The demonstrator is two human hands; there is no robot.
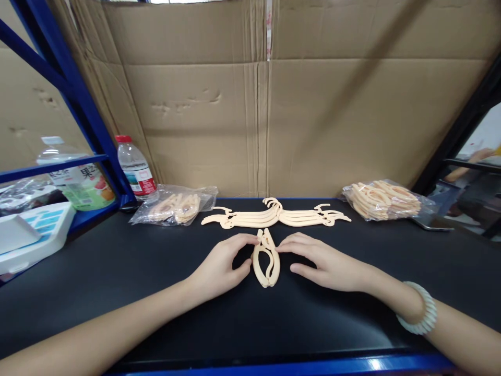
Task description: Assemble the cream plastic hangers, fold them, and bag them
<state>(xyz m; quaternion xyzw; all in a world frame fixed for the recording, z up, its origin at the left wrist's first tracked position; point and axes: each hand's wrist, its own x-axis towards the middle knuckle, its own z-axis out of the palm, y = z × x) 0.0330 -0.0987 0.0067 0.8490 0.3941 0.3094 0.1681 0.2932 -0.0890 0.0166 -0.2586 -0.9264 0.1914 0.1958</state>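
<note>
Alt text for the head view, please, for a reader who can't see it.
Two bare hands, left hand and right hand, touch a folded cream hanger on a black table. Behind it lie a row of open hangers, two bags of hangers, and a water bottle against a cardboard wall.

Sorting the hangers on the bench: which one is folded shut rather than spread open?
The folded hanger lying between the left hand and right hand, fingertips touching it. The spread hangers lie flat in a stack behind it.
</note>
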